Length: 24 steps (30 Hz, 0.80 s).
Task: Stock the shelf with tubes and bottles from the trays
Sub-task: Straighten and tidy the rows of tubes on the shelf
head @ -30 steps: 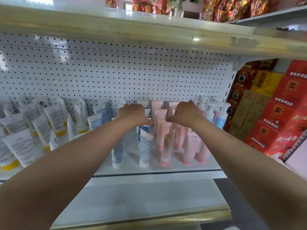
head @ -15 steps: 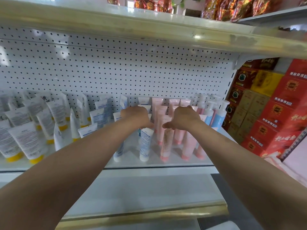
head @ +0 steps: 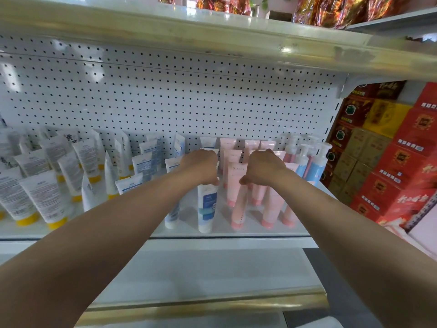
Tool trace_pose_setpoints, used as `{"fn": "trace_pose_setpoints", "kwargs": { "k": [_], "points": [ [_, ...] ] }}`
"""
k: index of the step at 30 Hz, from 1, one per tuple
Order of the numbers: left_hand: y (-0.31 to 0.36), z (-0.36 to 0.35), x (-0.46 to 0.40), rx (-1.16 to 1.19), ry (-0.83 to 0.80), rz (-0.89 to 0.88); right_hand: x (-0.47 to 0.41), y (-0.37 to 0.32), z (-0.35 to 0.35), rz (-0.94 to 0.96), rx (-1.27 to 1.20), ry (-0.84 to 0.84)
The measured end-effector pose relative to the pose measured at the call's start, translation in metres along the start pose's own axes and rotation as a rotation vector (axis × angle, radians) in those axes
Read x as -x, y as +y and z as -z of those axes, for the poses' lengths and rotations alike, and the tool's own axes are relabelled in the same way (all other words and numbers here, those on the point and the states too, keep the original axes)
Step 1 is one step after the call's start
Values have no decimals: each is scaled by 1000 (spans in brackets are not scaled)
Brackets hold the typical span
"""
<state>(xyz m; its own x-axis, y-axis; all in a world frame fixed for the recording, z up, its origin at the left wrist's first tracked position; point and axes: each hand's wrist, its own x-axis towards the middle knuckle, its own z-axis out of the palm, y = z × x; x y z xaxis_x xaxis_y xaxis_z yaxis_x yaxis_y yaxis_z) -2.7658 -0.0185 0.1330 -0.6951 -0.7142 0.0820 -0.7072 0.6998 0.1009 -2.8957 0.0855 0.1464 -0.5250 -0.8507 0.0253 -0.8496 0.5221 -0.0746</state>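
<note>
My left hand (head: 201, 165) reaches into the white shelf (head: 236, 242) and grips the top of an upright blue-and-white tube (head: 207, 207), thumb on its front. Beside it, my right hand (head: 264, 168) curls over the tops of the pink tubes (head: 269, 207), with the thumb against one of them. The fingers of both hands are hidden behind the knuckles. A front pink tube (head: 238, 211) leans slightly. More blue-and-white tubes (head: 144, 162) stand to the left. No trays are in view.
White tubes with yellow caps (head: 35, 200) fill the shelf's left side. Blue and pink pump bottles (head: 312, 166) stand at its right end. A pegboard (head: 165, 102) backs the shelf under an upper shelf (head: 212, 31). Red cartons (head: 402, 162) are stacked to the right.
Both hands stay on the same tube tops. They have shifted a little toward the shelf's front, and my view has pulled back slightly.
</note>
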Motion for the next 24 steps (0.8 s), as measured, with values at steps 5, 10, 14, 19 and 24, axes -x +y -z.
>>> {"fn": "trace_pose_setpoints", "kwargs": {
  "k": [5,10,14,19,24],
  "points": [
    [-2,-2,-4,36,-21,-65,-4,2,-3,67,26,10],
    [-2,-1,-6,17,-23,-85,-4,3,-4,110,7,31],
    [-3,-1,-7,4,-20,-77,-6,5,-4,117,20,45],
    [-4,1,-9,5,-21,-97,-9,7,-5,143,26,47],
    [-3,1,-10,4,-38,-114,-9,6,-6,158,36,45]
  ]
}}
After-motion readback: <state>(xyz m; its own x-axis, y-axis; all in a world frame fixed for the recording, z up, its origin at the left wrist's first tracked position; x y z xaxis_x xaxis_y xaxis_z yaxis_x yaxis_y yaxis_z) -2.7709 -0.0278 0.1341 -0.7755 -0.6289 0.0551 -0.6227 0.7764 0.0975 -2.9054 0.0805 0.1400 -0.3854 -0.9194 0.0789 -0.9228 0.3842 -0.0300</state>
